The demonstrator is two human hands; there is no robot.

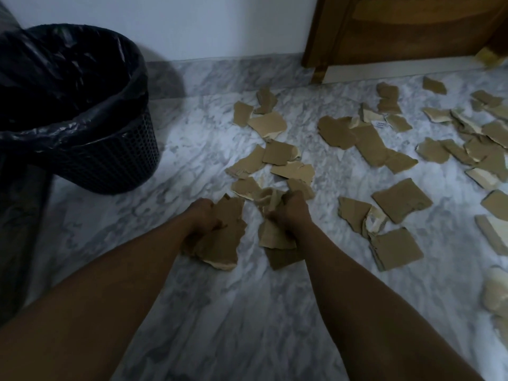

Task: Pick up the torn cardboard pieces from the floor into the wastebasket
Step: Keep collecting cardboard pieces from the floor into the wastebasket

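Several torn brown cardboard pieces lie scattered over the marble floor, from the middle out to the right edge. My left hand grips a stack of cardboard pieces low over the floor. My right hand grips another bunch of cardboard pieces, just right of the left hand. The black mesh wastebasket, lined with a black plastic bag, stands at the upper left, well left of both hands.
A white wall runs behind the wastebasket. A wooden furniture leg and base stand at the upper right. A pale crumpled object lies at the right edge. Dark fabric hangs along the left edge.
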